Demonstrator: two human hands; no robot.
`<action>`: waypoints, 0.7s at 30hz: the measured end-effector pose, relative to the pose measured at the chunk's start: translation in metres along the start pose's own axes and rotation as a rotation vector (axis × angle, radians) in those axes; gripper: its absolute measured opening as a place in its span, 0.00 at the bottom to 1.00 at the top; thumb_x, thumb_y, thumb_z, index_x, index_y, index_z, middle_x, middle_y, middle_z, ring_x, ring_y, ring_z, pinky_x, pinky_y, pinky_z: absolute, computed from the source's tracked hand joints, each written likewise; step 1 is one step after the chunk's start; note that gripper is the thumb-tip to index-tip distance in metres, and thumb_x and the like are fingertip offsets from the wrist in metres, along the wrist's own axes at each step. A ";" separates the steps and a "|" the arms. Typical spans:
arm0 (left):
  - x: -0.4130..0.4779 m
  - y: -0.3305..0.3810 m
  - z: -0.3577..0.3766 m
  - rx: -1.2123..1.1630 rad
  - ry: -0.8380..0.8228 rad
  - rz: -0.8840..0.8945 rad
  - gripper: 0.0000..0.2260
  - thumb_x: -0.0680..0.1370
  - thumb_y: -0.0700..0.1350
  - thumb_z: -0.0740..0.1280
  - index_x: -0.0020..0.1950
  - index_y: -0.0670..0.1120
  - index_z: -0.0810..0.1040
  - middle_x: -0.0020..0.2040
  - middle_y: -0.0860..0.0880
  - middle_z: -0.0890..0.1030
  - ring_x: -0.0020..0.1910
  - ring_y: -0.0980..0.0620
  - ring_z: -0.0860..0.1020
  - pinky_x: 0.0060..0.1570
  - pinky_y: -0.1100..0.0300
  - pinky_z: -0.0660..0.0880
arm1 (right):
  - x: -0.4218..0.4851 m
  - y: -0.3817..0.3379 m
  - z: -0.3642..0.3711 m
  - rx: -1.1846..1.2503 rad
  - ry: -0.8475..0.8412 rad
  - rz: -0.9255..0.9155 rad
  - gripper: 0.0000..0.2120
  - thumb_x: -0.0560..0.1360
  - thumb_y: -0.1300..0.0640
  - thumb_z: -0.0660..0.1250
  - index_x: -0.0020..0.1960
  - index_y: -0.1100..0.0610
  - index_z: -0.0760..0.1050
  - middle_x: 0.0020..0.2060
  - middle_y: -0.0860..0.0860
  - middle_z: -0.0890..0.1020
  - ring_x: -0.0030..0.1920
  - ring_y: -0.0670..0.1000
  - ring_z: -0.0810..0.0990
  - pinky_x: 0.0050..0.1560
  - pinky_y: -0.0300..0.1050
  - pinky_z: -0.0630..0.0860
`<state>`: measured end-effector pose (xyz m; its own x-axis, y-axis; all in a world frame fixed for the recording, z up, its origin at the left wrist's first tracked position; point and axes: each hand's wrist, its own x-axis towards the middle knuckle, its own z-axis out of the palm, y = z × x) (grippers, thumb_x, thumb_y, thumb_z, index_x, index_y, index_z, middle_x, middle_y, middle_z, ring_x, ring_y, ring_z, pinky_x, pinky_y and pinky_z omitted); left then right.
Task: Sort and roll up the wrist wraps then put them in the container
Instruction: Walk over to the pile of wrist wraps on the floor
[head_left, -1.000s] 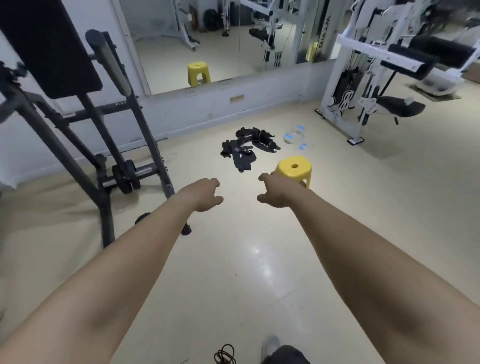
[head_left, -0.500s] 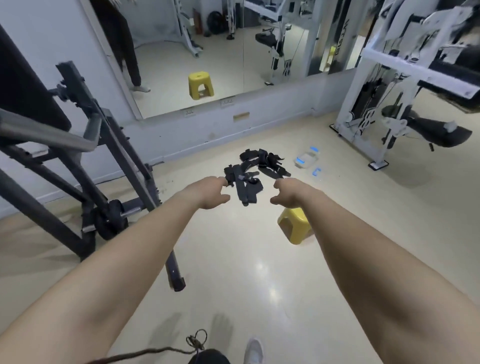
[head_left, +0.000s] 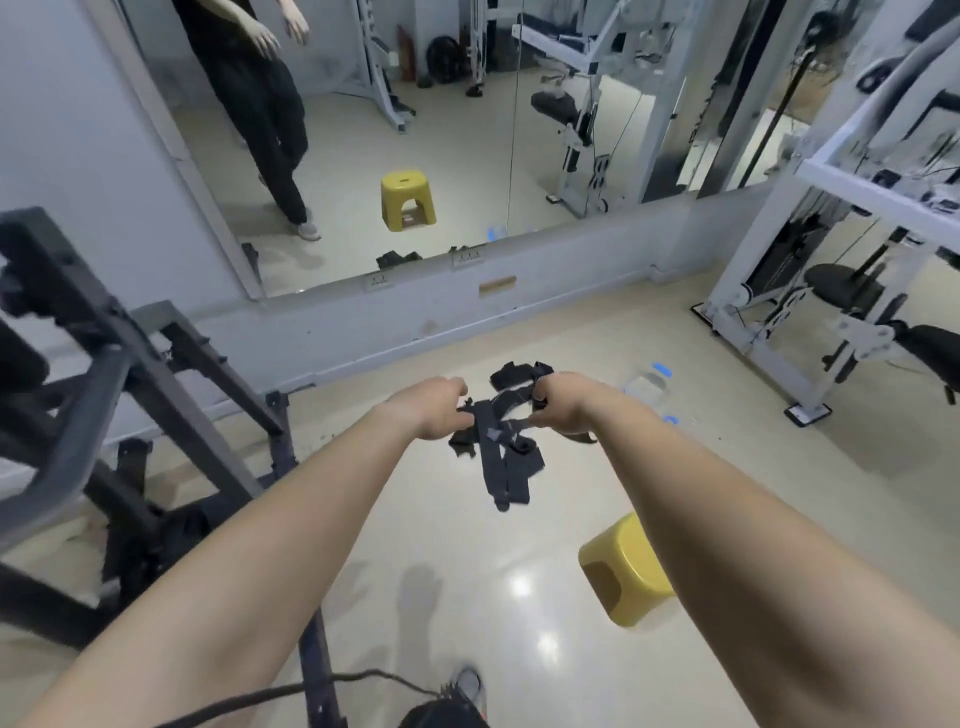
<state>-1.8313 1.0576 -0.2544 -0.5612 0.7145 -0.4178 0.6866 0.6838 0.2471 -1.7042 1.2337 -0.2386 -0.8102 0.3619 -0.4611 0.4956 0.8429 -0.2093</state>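
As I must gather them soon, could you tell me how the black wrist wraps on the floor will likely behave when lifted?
The wrist wraps lie in flat, creased, overlapping strips, so they will probably droop limply. Since they overlap in one pile, lifting one may drag others along. They look thin, so they are likely light.

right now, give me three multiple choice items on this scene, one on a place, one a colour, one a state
1. Where is the clear container? A) on a bench B) on the floor, right of the wrist wraps C) on a shelf
2. What colour is the stool? A) red B) yellow C) green
3. The wrist wraps are: A) rolled B) in the container C) loose in a pile
Key: B, it sits on the floor beside them; B, its plastic is yellow; C, they lie unrolled, heaped.
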 end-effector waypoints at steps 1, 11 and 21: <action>0.024 -0.006 -0.013 0.013 -0.009 0.000 0.26 0.82 0.54 0.64 0.78 0.46 0.65 0.74 0.43 0.72 0.70 0.42 0.73 0.67 0.50 0.72 | 0.021 0.000 -0.013 0.005 0.002 -0.009 0.12 0.76 0.50 0.68 0.51 0.59 0.78 0.44 0.54 0.81 0.50 0.60 0.79 0.48 0.50 0.77; 0.257 -0.022 -0.103 0.012 -0.061 0.011 0.26 0.82 0.54 0.64 0.78 0.46 0.66 0.75 0.44 0.72 0.72 0.42 0.71 0.70 0.50 0.70 | 0.235 0.048 -0.115 0.008 0.010 -0.009 0.25 0.78 0.48 0.67 0.72 0.56 0.72 0.68 0.57 0.77 0.66 0.60 0.76 0.64 0.52 0.75; 0.452 -0.022 -0.171 -0.067 -0.127 -0.061 0.25 0.84 0.51 0.62 0.79 0.44 0.64 0.77 0.44 0.69 0.75 0.43 0.69 0.70 0.56 0.66 | 0.439 0.128 -0.207 -0.012 -0.084 0.008 0.25 0.78 0.49 0.67 0.72 0.58 0.72 0.70 0.59 0.76 0.69 0.61 0.75 0.67 0.53 0.74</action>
<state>-2.1788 1.3906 -0.2993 -0.5348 0.6499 -0.5400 0.6186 0.7365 0.2738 -2.0615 1.5825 -0.2896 -0.7769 0.3343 -0.5336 0.4977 0.8451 -0.1952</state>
